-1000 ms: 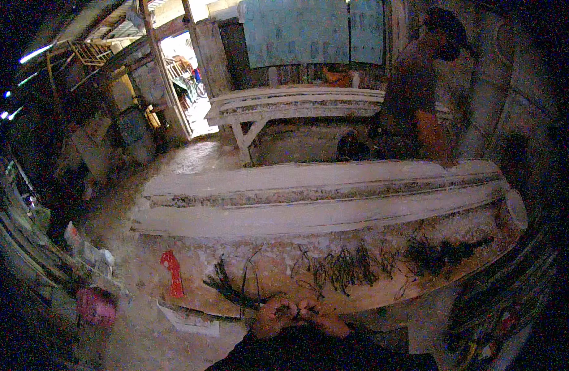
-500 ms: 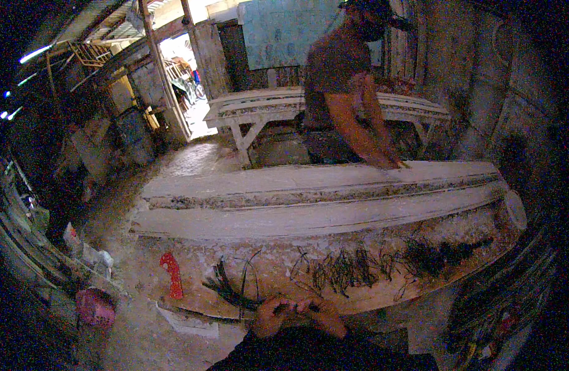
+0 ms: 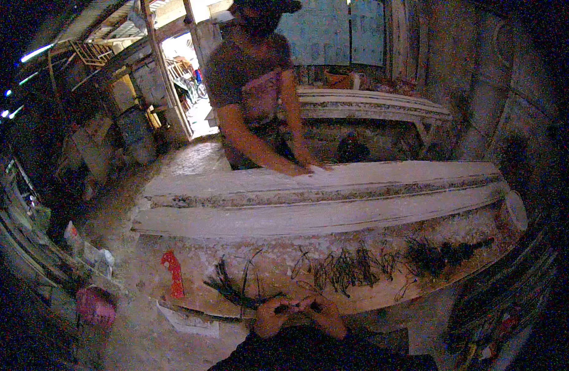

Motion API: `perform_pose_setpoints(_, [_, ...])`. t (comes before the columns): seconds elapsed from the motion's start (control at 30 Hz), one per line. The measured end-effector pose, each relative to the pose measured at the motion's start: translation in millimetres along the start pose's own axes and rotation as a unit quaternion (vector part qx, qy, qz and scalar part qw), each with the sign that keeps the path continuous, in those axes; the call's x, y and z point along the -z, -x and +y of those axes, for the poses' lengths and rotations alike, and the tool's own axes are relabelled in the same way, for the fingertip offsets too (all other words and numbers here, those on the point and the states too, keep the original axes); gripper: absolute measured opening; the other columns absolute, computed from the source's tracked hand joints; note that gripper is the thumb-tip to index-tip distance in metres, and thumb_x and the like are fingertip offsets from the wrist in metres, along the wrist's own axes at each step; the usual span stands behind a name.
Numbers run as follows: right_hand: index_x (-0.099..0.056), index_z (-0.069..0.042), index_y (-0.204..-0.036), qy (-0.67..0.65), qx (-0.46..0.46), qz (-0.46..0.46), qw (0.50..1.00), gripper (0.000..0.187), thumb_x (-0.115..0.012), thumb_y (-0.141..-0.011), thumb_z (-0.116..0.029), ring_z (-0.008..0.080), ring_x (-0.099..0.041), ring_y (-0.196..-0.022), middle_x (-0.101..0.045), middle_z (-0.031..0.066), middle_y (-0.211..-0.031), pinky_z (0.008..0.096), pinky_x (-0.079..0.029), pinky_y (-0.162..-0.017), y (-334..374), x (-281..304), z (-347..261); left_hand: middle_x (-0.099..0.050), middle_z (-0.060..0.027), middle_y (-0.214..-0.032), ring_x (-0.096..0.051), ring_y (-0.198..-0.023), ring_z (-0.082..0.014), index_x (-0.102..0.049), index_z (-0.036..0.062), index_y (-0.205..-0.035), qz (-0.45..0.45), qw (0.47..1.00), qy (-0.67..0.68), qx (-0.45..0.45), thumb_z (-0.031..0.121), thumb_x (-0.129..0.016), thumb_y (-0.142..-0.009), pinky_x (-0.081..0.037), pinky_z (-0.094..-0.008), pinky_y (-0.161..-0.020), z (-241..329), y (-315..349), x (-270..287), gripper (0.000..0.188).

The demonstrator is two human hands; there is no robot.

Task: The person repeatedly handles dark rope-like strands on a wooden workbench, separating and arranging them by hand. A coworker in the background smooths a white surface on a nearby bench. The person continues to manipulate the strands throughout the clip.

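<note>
Close together at the near edge of the long table, my left hand [image 3: 273, 316] and my right hand [image 3: 325, 315] are both closed, fingertips almost meeting. Whatever they pinch is too small and dark to make out. Beside my left hand lies a bundle of dark thin strands [image 3: 230, 289], its lower end reaching my fingers. Just beyond my right hand, loose tangled dark strands [image 3: 347, 272] are spread over the table's brown surface. A denser dark clump of strands [image 3: 442, 256] rests farther right. To the left lies a red tool-shaped object [image 3: 173, 275], its kind unclear.
Across the long table [image 3: 297, 216], which has pale boards and a dark groove, a co-worker [image 3: 250, 93] leans with both hands on its far side. Behind stands another pale bench [image 3: 365, 105]. A pink container [image 3: 95, 307] sits on the floor at left; a round pale object [image 3: 516, 210] is at the table's right end.
The co-worker has moved left along the far side of the table, hands now nearer its middle. My own hands have stayed in nearly the same place, with only slight finger movement.
</note>
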State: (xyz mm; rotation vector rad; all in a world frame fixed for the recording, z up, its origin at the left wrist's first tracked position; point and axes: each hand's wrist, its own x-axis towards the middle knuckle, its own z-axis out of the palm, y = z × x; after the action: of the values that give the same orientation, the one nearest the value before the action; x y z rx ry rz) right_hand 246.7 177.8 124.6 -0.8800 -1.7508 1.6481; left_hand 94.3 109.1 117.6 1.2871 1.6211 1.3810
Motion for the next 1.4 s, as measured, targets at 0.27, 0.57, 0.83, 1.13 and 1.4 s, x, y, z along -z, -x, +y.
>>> perform_pose_setpoints(0.27, [-0.055, -0.005, -0.084, -0.082, 0.019, 0.026, 0.996, 0.006, -0.058, -0.08, -0.008, 0.0174, -0.054, -0.089, -0.058, 0.0058, -0.092, 0.0311, -0.042, -0.083, 0.4, -3.3, 0.9, -0.063, -0.0086, -0.084, -0.06, -0.079, -0.0175, -0.063, 0.0042, -0.085, -0.048, 0.995, -0.054, 0.07, 0.026, -0.065, -0.076, -0.046, -0.0305, -0.076, -0.3, -2.0, 2.8, 0.024])
perform_pose_setpoints(0.57, [-0.057, -0.005, -0.088, -0.038, 0.077, -0.013, 0.996, 0.011, -0.06, -0.078, -0.008, 0.0165, -0.052, -0.093, -0.056, 0.0057, -0.098, 0.0302, -0.042, -0.083, 2.8, -2.1, -1.4, -0.063, -0.0056, -0.085, -0.058, -0.082, -0.0159, -0.062, 0.0054, -0.084, -0.102, 0.994, 0.013, 0.042, 0.022, -0.064, -0.076, -0.044, -0.0297, -0.077, -19.1, -2.3, 11.4, 0.018])
perform_pose_setpoints(0.83, [-0.056, -0.006, -0.087, 0.05, 0.006, -0.048, 0.998, 0.008, -0.058, -0.08, -0.008, 0.013, -0.051, -0.087, -0.054, 0.0031, -0.092, 0.0264, -0.043, -0.077, 2.7, -6.7, -7.0, -0.061, -0.0045, -0.085, -0.057, -0.082, -0.0141, -0.061, 0.006, -0.085, -0.113, 0.991, 0.027, 0.069, 0.018, -0.06, -0.079, -0.044, -0.0289, -0.077, -19.9, -2.0, 21.3, 0.013])
perform_pose_setpoints(1.13, [-0.047, -0.006, -0.086, 0.004, 0.135, -0.059, 0.989, 0.007, -0.051, -0.081, -0.002, 0.0155, -0.047, -0.082, -0.047, 0.0049, -0.085, 0.0276, -0.039, -0.077, -8.6, -11.5, 1.0, -0.061, -0.0075, -0.085, -0.056, -0.082, -0.0156, -0.057, 0.0021, -0.084, -0.021, 0.993, -0.01, 0.117, 0.017, -0.058, -0.08, -0.044, -0.0282, -0.075, -20.1, -7.6, 22.6, 0.015])
perform_pose_setpoints(1.4, [-0.047, -0.007, -0.085, -0.008, 0.134, -0.052, 0.99, 0.002, -0.048, -0.085, -0.007, 0.0152, -0.045, -0.083, -0.046, 0.0041, -0.084, 0.0283, -0.038, -0.077, -2.2, -12.2, -9.2, -0.059, -0.0057, -0.084, -0.055, -0.079, -0.014, -0.057, 0.0033, -0.087, -0.006, 0.998, 0.043, 0.034, 0.009, -0.058, -0.08, -0.044, -0.0268, -0.073, -37.0, -12.4, 32.0, 0.009])
